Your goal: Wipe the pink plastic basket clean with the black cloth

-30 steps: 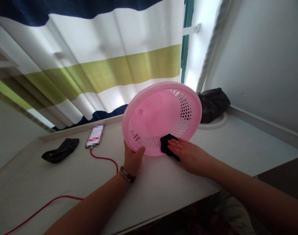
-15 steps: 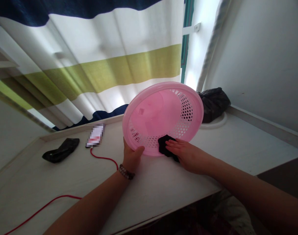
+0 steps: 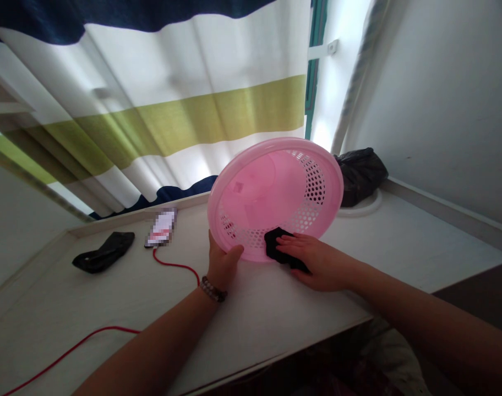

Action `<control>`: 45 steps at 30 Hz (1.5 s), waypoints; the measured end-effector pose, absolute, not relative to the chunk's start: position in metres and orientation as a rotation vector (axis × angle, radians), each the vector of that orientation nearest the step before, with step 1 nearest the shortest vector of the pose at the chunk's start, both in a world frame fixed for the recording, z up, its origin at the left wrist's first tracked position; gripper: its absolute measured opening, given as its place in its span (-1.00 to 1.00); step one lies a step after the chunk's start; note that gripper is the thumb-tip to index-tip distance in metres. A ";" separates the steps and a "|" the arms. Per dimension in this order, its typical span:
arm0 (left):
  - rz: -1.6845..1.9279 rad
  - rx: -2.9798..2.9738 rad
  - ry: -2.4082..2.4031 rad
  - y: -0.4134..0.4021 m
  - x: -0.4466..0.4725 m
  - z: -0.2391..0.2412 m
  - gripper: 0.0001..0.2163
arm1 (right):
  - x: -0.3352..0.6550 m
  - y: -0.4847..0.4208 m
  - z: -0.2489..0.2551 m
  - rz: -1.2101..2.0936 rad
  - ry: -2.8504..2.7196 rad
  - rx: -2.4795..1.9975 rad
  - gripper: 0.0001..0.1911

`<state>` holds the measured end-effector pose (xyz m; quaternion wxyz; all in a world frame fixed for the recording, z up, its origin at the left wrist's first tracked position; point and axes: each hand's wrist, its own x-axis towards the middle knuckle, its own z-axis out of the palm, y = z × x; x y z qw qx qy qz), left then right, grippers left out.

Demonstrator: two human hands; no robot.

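A round pink plastic basket (image 3: pixel 271 192) with a perforated wall stands tilted on its edge on the white tabletop (image 3: pixel 110 308). My left hand (image 3: pixel 221 264), with a bead bracelet at the wrist, grips its lower left rim, thumb over the edge. My right hand (image 3: pixel 317 259) presses a small black cloth (image 3: pixel 276 247) against the basket's lower rim, fingers lying flat on the cloth.
On the left of the table lie a black folded item (image 3: pixel 104 251) and a phone (image 3: pixel 160 226) with a red cable (image 3: pixel 89 335) running toward the near edge. A dark bag (image 3: pixel 360 173) rests on a white plate at the back right. A striped curtain hangs behind.
My right hand has slid the black cloth a little to the left along the basket's lower rim. The basket has tipped slightly; my left hand keeps its hold.
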<state>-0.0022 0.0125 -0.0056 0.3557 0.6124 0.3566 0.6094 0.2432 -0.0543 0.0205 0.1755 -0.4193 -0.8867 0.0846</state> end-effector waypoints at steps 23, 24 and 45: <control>1.546 1.626 1.188 0.010 -0.002 -0.014 -0.37 | 0.138 0.062 0.025 0.274 -2.095 -1.105 -0.78; 1.544 1.629 1.193 0.011 -0.003 -0.015 -0.38 | 0.138 0.062 0.024 0.275 -2.088 -1.102 -0.80; 1.504 1.620 1.140 0.004 -0.001 -0.012 -0.45 | 0.131 0.061 0.018 0.226 -2.190 -1.003 -0.93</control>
